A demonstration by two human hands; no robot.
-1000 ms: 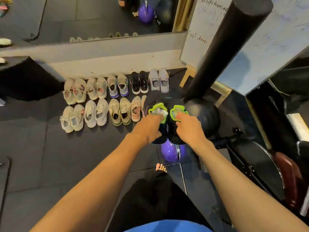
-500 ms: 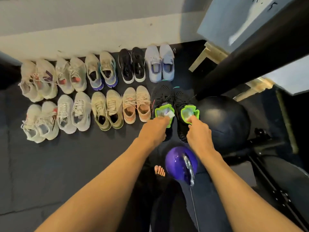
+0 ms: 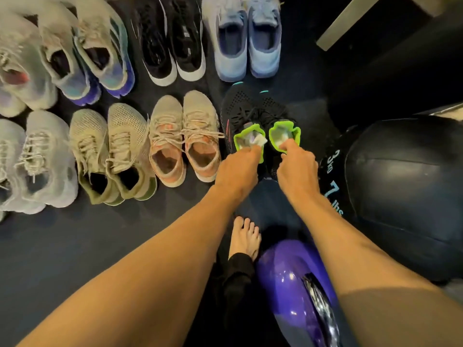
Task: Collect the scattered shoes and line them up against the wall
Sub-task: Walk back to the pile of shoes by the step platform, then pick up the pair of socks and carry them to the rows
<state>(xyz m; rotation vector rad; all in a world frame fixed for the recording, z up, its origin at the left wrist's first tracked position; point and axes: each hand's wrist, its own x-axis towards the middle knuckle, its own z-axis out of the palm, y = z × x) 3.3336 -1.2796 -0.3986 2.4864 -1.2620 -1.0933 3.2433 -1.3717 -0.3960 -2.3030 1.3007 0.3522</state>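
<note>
On the floor (image 3: 75,246), just beside the pink-lined pair (image 3: 184,139) ending the front row, the left black shoe (image 3: 236,108) is pinched at its green collar by the left hand (image 3: 238,171), the right black shoe (image 3: 274,110) likewise by the right hand (image 3: 298,171), a dark medicine ball (image 3: 400,191) close by.

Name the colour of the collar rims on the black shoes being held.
Lime green rims on the black shoes; the head view shows them best.

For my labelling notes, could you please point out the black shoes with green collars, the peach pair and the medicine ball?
black shoes with green collars (image 3: 241,105): head view, left shoe's knit toe.
peach pair (image 3: 200,103): head view, right shoe's toe.
medicine ball (image 3: 400,176): head view, its bare middle.
</note>
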